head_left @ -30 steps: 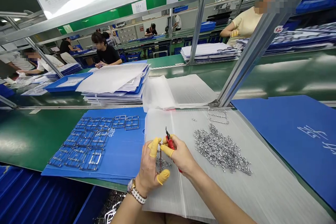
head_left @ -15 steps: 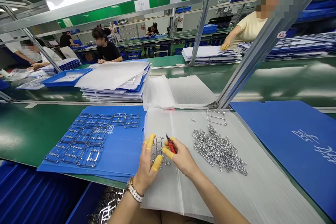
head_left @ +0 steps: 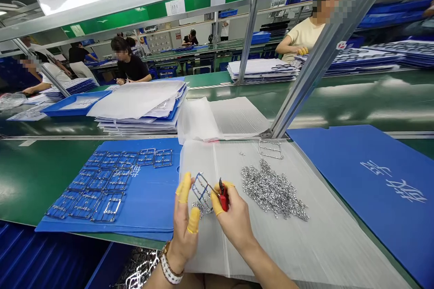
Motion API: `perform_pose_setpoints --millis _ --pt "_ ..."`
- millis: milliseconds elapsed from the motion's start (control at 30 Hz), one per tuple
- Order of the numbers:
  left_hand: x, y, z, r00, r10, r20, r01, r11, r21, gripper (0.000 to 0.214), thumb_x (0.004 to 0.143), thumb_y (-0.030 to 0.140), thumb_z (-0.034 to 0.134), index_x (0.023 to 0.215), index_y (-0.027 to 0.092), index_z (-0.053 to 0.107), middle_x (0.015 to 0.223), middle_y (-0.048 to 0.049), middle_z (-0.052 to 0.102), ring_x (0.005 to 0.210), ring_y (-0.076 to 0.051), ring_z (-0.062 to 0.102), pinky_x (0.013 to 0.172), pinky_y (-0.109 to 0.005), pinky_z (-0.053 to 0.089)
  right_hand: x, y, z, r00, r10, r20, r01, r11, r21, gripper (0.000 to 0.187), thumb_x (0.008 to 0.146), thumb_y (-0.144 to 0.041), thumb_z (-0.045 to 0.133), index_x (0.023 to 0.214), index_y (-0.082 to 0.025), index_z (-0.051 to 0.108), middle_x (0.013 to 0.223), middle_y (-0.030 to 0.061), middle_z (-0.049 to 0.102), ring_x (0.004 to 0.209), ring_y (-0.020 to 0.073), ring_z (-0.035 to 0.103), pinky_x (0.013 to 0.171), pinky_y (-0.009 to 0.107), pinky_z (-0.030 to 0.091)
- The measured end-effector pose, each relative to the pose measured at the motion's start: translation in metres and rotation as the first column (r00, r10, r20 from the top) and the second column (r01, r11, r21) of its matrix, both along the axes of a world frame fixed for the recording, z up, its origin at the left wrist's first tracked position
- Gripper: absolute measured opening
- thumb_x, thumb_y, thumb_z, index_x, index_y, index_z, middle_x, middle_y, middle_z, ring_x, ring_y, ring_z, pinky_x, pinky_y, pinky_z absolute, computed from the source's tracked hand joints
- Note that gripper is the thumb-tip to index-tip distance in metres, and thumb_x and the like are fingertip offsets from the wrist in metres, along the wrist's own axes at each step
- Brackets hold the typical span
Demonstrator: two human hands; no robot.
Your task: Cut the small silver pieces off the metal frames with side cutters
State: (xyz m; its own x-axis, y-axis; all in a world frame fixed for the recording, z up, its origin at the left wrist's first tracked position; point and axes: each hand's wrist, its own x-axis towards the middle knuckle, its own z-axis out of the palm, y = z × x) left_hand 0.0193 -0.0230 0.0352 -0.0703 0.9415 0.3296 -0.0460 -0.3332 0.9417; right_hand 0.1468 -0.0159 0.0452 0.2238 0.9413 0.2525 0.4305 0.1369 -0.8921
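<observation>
Red-handled cutters (head_left: pixel 223 201) — partly hidden

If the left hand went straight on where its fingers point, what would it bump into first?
Probably the thin, creased, rectangular white sheet farther back, ahead of the open left hand. Depth is unclear, though, so it might pass above instead.

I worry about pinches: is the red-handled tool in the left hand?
No, the red-handled tool is gripped in the right hand.
</observation>
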Motion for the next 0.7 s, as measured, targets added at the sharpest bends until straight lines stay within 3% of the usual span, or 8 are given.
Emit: perform_pose_setpoints --millis 100,167,233,300,400,500,633,700 --pt "-0.009 0.009 0.003 0.979 0.076 0.19 -0.036 0.979 -0.202 0.05 0.086 0.047 0.048 0.132 0.027 0.046 0.146 -0.0069 0.033 0.129 -0.028 0.035 0.106 -0.045 0.028 -0.002 -0.008 -0.001 0.978 -0.005 0.208 -0.073 0.927 0.368 0.019 0.082 -0.012 0.044 0.1 -0.018 0.049 0.08 0.0041 0.061 0.067 0.0139 0.056 0.064 0.028 0.047" --pt "-0.013 0.013 0.004 0.894 0.03 0.447 0.173 0.898 -0.406 0.054 0.086 0.055 0.042 0.132 0.027 0.045 0.142 -0.0098 0.039 0.122 -0.03 0.044 0.099 -0.048 0.036 -0.008 -0.011 -0.003 0.927 0.021 0.374 -0.239 0.803 0.546 0.026 0.081 -0.006 0.041 0.103 -0.017 0.049 0.082 0.0069 0.061 0.072 0.0163 0.055 0.067 0.032 0.047" --pt "-0.015 0.017 0.005 0.747 -0.01 0.665 0.428 0.773 -0.468 0.062 0.083 0.063 0.037 0.133 0.026 0.042 0.134 -0.0133 0.048 0.112 -0.032 0.053 0.094 -0.051 0.039 -0.015 -0.014 -0.006 0.85 0.067 0.523 -0.41 0.708 0.575 0.026 0.081 -0.005 0.04 0.102 -0.015 0.051 0.081 0.0083 0.061 0.073 0.0182 0.055 0.069 0.035 0.047" --pt "-0.016 0.02 0.006 0.633 -0.017 0.774 0.548 0.716 -0.433 0.067 0.081 0.066 0.037 0.134 0.025 0.04 0.124 -0.0148 0.055 0.104 -0.034 0.058 0.09 -0.053 0.04 -0.021 -0.017 -0.011 0.764 0.136 0.63 -0.535 0.68 0.502 0.023 0.081 -0.005 0.04 0.097 -0.014 0.053 0.08 0.0078 0.061 0.073 0.0186 0.055 0.069 0.035 0.046" --pt "-0.017 0.024 0.008 0.596 -0.004 0.803 0.549 0.731 -0.404 0.063 0.083 0.063 0.037 0.131 0.022 0.044 0.115 -0.0142 0.061 0.098 -0.032 0.061 0.084 -0.048 0.044 -0.025 -0.022 -0.017 0.684 0.267 0.679 -0.63 0.686 0.365 0.025 0.079 -0.007 0.042 0.1 -0.015 0.053 0.085 0.0087 0.062 0.083 0.0217 0.056 0.075 0.038 0.046" --pt "-0.018 0.024 0.007 0.601 0.017 0.799 0.534 0.736 -0.417 0.061 0.085 0.061 0.036 0.122 0.016 0.054 0.112 -0.0137 0.062 0.094 -0.029 0.062 0.078 -0.041 0.047 -0.02 -0.024 -0.015 0.677 0.369 0.637 -0.644 0.717 0.269 0.043 0.075 -0.015 0.047 0.117 -0.012 0.046 0.103 0.0136 0.061 0.098 0.0257 0.054 0.085 0.043 0.044" --pt "-0.018 0.02 0.002 0.633 0.051 0.773 0.472 0.766 -0.437 0.061 0.085 0.061 0.037 0.124 0.018 0.054 0.111 -0.0116 0.064 0.093 -0.025 0.062 0.083 -0.038 0.046 -0.012 -0.015 0.004 0.707 0.369 0.603 -0.474 0.88 0.018 0.037 0.076 -0.017 0.052 0.113 -0.015 0.05 0.101 0.0114 0.062 0.09 0.0239 0.056 0.081 0.04 0.045" --pt "-0.016 0.018 0.0 0.659 0.05 0.75 0.441 0.782 -0.44 0.062 0.085 0.061 0.036 0.128 0.019 0.051 0.11 -0.0113 0.064 0.094 -0.024 0.061 0.085 -0.037 0.045 -0.012 -0.008 0.015 0.676 0.388 0.627 -0.396 0.908 -0.136 0.025 0.076 -0.019 0.054 0.101 -0.016 0.056 0.092 0.0088 0.063 0.084 0.0236 0.058 0.076 0.038 0.045"
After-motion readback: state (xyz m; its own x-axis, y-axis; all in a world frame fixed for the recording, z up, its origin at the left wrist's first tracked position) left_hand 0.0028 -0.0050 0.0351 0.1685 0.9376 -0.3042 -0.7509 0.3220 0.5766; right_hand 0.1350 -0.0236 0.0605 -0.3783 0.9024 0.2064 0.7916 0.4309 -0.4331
